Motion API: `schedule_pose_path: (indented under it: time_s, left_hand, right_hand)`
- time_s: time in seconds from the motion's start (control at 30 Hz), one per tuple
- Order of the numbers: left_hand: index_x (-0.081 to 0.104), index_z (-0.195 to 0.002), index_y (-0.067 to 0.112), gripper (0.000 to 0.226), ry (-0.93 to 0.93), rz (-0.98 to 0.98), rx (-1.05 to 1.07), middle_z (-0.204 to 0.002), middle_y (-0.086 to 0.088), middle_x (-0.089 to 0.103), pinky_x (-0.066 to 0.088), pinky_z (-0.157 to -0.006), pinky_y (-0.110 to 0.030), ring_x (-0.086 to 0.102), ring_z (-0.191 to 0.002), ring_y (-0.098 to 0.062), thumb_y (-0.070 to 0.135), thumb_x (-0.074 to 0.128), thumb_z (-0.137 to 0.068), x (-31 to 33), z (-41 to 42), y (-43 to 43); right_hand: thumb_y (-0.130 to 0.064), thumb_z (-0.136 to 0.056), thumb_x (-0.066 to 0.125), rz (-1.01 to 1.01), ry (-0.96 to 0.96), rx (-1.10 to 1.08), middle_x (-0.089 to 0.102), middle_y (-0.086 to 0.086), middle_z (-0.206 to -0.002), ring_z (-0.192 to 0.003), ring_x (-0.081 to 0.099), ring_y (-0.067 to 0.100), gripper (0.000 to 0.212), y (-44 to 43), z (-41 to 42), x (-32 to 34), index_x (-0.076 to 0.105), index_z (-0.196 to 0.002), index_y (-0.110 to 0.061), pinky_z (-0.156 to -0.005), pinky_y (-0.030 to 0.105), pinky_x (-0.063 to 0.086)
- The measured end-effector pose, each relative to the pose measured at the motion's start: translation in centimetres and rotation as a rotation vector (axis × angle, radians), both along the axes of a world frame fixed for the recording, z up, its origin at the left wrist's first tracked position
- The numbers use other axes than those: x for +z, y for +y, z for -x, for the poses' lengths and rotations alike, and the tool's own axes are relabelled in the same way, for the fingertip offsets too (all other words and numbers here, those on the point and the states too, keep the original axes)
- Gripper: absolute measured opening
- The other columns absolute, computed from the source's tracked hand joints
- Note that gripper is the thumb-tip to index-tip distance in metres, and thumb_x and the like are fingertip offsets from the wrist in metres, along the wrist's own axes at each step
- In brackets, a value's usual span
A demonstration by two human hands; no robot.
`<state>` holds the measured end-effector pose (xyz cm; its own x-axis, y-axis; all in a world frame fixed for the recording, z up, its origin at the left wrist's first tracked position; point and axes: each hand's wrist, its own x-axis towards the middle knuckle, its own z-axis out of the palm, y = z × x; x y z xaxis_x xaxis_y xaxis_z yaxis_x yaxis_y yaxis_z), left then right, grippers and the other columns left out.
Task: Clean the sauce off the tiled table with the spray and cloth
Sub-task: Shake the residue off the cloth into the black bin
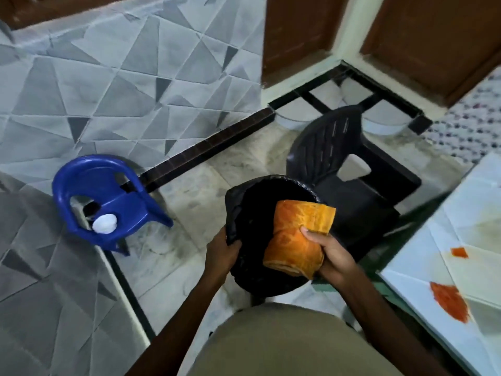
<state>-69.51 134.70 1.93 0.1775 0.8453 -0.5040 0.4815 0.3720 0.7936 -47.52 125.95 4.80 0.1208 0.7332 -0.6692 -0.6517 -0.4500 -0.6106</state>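
Note:
My right hand (332, 253) grips a folded orange cloth (298, 237) and holds it over the open mouth of a black bin lined with a black bag (252, 221). My left hand (222, 249) clasps the bag's rim on the near left side. The white tiled table (444, 240) fills the lower right corner. A large red sauce smear (450, 301) and a smaller red patch (459, 252) lie on its tiles, with a faint yellowish stain beyond them. No spray bottle is in view.
A small blue plastic chair (108, 202) stands on the left with a white round object (105, 223) on its seat. A black plastic chair (349, 164) stands behind the bin, close to the table. Grey patterned wall tiles run along the left; a patterned mat (477, 126) lies far right.

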Motion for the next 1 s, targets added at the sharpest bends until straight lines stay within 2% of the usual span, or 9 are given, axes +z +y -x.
schedule_pose_path:
  time_s: [0.1,0.2,0.3,0.43,0.57,0.63,0.83,0.93,1.0]
  left_hand:
    - [0.055,-0.135,0.02,0.046,0.009,0.01,-0.074,-0.121,-0.007,0.065,0.052,-0.092,-0.04,0.061,-0.109,-0.027,0.013,0.059,-0.09,-0.2,-1.3,-3.7]
    - [0.056,-0.131,0.02,0.042,0.007,0.002,-0.156,-0.114,-0.004,0.066,0.052,-0.091,-0.041,0.061,-0.106,-0.025,0.011,0.058,-0.09,-0.2,-2.4,-7.7]
    - [0.055,-0.128,0.025,0.039,-0.005,0.019,-0.189,-0.106,0.007,0.063,0.052,-0.09,-0.035,0.061,-0.102,-0.018,0.009,0.057,-0.092,-0.4,-3.2,-12.1]
    - [0.052,-0.133,0.026,0.045,0.033,0.044,-0.159,-0.109,0.004,0.06,0.05,-0.089,-0.034,0.059,-0.106,-0.021,0.007,0.057,-0.092,-1.0,-4.0,-17.2]
    - [0.051,-0.137,0.015,0.045,0.071,0.087,-0.152,-0.114,-0.001,0.058,0.043,-0.084,-0.027,0.055,-0.101,-0.019,0.003,0.056,-0.093,-2.8,-5.6,-21.3]
    - [0.05,-0.139,0.013,0.047,0.096,0.108,-0.162,-0.119,-0.004,0.059,0.045,-0.086,-0.029,0.055,-0.101,-0.019,0.005,0.058,-0.093,-3.7,-6.7,-22.8]
    - [0.049,-0.14,0.015,0.052,0.165,0.195,-0.167,-0.126,-0.012,0.061,0.05,-0.094,-0.036,0.057,-0.101,-0.024,0.012,0.061,-0.09,-5.4,-10.6,-25.7]
    - [0.051,-0.137,0.018,0.05,0.16,0.214,-0.156,-0.11,-0.003,0.061,0.049,-0.087,-0.032,0.058,-0.094,-0.022,0.012,0.062,-0.089,-5.6,-13.0,-26.9]
    - [0.052,-0.136,0.019,0.06,0.166,0.225,-0.165,-0.107,-0.003,0.061,0.052,-0.088,-0.036,0.059,-0.094,-0.023,0.024,0.063,-0.077,-6.1,-14.3,-27.4]
  right_hand:
    - [-0.015,-0.083,0.076,0.008,-0.023,-0.074,0.068,0.017,-0.128,-0.115,0.066,0.037,0.055,-4.8,-1.3,-0.2,0.057,-0.134,-0.008,-0.092,0.051,0.057]
    - [-0.023,-0.071,0.089,0.042,-0.019,-0.15,0.067,0.017,-0.128,-0.116,0.066,0.036,0.077,-9.8,-2.6,-0.6,0.055,-0.138,-0.008,-0.09,0.05,0.058]
    - [-0.016,-0.081,0.078,0.068,-0.001,-0.235,0.068,0.016,-0.128,-0.116,0.066,0.034,0.061,-14.7,-4.3,-0.9,0.055,-0.137,-0.008,-0.086,0.046,0.06]
    - [-0.013,-0.084,0.073,0.066,-0.034,-0.311,0.068,0.016,-0.126,-0.116,0.066,0.034,0.056,-19.6,-6.8,-0.6,0.056,-0.137,-0.006,-0.092,0.049,0.057]
    - [-0.006,-0.09,0.066,0.015,-0.104,-0.333,0.072,0.016,-0.118,-0.107,0.071,0.03,0.032,-23.7,-11.1,0.1,0.064,-0.122,-0.008,-0.088,0.047,0.059]
    - [-0.006,-0.086,0.068,-0.008,-0.167,-0.357,0.072,0.015,-0.119,-0.107,0.07,0.03,0.035,-25.5,-13.9,0.4,0.064,-0.121,-0.009,-0.091,0.049,0.057]
    - [-0.007,-0.089,0.07,0.06,-0.54,-0.32,0.072,0.013,-0.117,-0.104,0.071,0.03,0.04,-29.2,-24.3,1.1,0.062,-0.128,-0.005,-0.094,0.051,0.056]
    - [-0.011,-0.091,0.069,0.169,-0.922,-0.181,0.071,0.008,-0.12,-0.109,0.067,0.027,0.039,-29.6,-28.8,0.8,0.065,-0.129,-0.014,-0.1,0.048,0.052]
    - [-0.013,-0.091,0.065,0.246,-1.21,-0.021,0.068,0.009,-0.128,-0.118,0.061,0.031,0.042,-29.5,-31.0,0.2,0.063,-0.132,-0.021,-0.101,0.042,0.048]
